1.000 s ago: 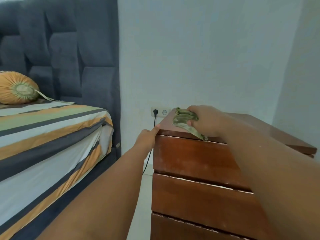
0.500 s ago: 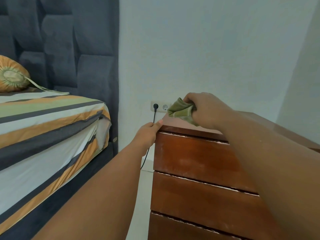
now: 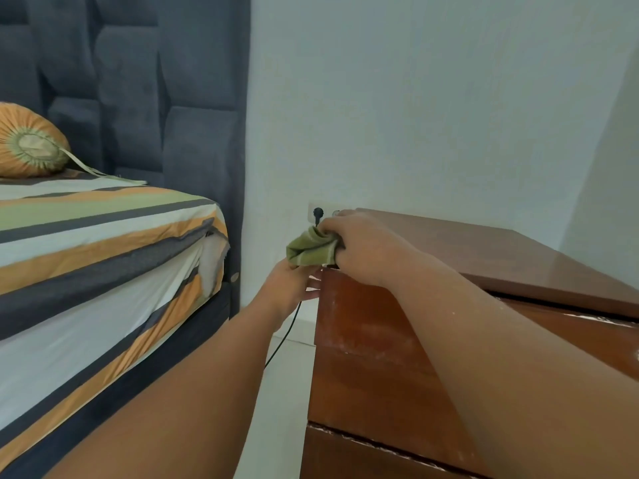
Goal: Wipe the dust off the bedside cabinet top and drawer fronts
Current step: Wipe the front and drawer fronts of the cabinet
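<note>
Cloth (image 3: pixel 311 248) sits bunched in the right hand's (image 3: pixel 363 247) closed grip at the cabinet top's (image 3: pixel 484 250) near-left corner; left hand (image 3: pixel 287 288) rests straight-fingered just below. Drawer fronts (image 3: pixel 373 340) look pale-smeared, likely not yet wiped

Bed (image 3: pixel 103 236): left side of view, fitted with a sheet (image 3: pixel 86 216) striped grey, orange, green and white. At the near corner the sheet gapes over a pale patch.
Bolster (image 3: pixel 31 143): orange, lying on the bed against the dark grey padded headboard (image 3: pixel 138 81).
Wall (image 3: pixel 415 98): pale. It carries a white socket (image 3: pixel 332 209) with a black plug (image 3: pixel 318 213) inserted.
Cable (image 3: pixel 287 333): black, running down towards the pale floor (image 3: pixel 276 392).
</note>
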